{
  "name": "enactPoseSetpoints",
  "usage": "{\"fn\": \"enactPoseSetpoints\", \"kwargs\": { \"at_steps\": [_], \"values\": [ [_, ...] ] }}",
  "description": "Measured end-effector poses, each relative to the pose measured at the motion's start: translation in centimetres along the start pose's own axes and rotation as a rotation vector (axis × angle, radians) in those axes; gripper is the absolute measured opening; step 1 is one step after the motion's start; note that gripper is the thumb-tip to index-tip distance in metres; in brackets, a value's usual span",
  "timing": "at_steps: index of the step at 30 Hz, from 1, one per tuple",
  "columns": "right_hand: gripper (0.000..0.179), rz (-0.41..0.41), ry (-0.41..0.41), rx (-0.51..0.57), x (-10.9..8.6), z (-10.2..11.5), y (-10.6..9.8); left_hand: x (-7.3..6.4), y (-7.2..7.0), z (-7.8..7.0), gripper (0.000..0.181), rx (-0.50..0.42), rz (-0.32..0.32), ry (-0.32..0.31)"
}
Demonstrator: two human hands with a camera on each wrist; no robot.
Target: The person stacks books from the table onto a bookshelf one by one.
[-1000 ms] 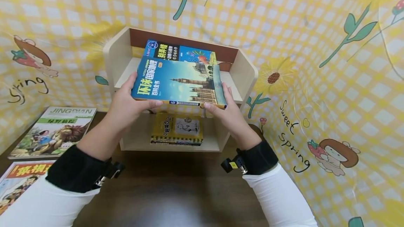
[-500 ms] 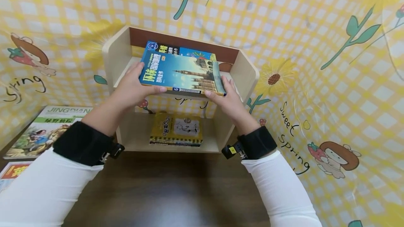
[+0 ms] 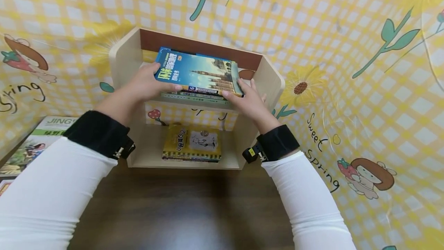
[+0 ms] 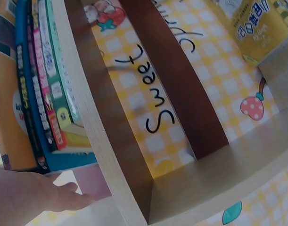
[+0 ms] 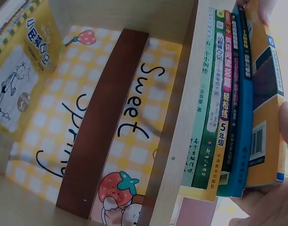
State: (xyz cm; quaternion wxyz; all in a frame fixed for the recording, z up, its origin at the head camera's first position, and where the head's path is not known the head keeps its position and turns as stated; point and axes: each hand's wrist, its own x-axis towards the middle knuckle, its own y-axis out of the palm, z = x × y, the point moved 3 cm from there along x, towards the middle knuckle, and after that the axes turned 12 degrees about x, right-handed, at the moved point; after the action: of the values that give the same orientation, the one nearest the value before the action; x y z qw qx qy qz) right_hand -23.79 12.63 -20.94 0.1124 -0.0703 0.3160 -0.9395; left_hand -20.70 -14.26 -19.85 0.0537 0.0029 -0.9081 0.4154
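Note:
A blue paperback book (image 3: 197, 72) with a clock tower on its cover lies over a stack of books (image 3: 197, 97) on the upper shelf. My left hand (image 3: 147, 84) grips its left end, thumb along the spine edge. At the other end my right hand (image 3: 251, 101) holds it, thumb likewise on the front edge. In the right wrist view part of the book's orange back cover (image 5: 259, 146) shows beside the stacked spines (image 5: 224, 103). Whether it rests fully on the stack I cannot tell. The left wrist view catches my left hand (image 4: 35, 195) near the shelf's end.
The small wooden bookshelf (image 3: 125, 57) has raised side panels close to both hands. Yellow books (image 3: 190, 144) are stacked on its lower level. A magazine (image 3: 34, 142) lies at left on the dark table (image 3: 180, 207). Checked cloth (image 3: 329, 68) hangs behind and at right.
Both hands have moved the blue book away from me and onto the upper-shelf stack, covering most of the blue book beneath. The stacked spines now show below it.

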Motion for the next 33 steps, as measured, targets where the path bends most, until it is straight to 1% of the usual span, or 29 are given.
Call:
{"fn": "enactPoseSetpoints", "kwargs": {
  "at_steps": [4,9,13,16,19,24,29,33],
  "values": [
    [0.081,0.008,0.005,-0.056,0.7,0.2,0.0,0.7,-0.2,0.3,0.093,0.002,0.018,-0.028],
    [0.081,0.016,-0.004,-0.09,1.5,0.3,0.1,1.4,-0.2,0.5,0.096,-0.011,0.011,-0.043],
    [0.081,0.019,-0.017,-0.058,2.0,0.3,0.2,1.9,-0.1,0.6,0.094,-0.021,-0.007,-0.045],
    [0.081,0.022,-0.018,0.005,2.4,0.2,0.2,2.3,0.0,0.7,0.092,-0.024,-0.016,-0.048],
    [0.081,0.026,-0.014,0.06,2.6,0.1,0.3,2.6,0.0,0.8,0.095,-0.016,-0.014,-0.058],
    [0.08,0.025,-0.018,0.067,3.0,-0.1,0.3,2.9,0.0,1.0,0.098,-0.023,-0.01,-0.079],
    [0.08,0.024,-0.043,0.063,3.5,-0.1,0.3,3.0,-0.1,1.0,0.102,-0.029,-0.007,-0.084],
    [0.081,0.031,-0.054,0.087,3.6,-0.2,0.4,2.9,-0.1,1.0,0.104,-0.045,-0.011,-0.084]
  ]
}}
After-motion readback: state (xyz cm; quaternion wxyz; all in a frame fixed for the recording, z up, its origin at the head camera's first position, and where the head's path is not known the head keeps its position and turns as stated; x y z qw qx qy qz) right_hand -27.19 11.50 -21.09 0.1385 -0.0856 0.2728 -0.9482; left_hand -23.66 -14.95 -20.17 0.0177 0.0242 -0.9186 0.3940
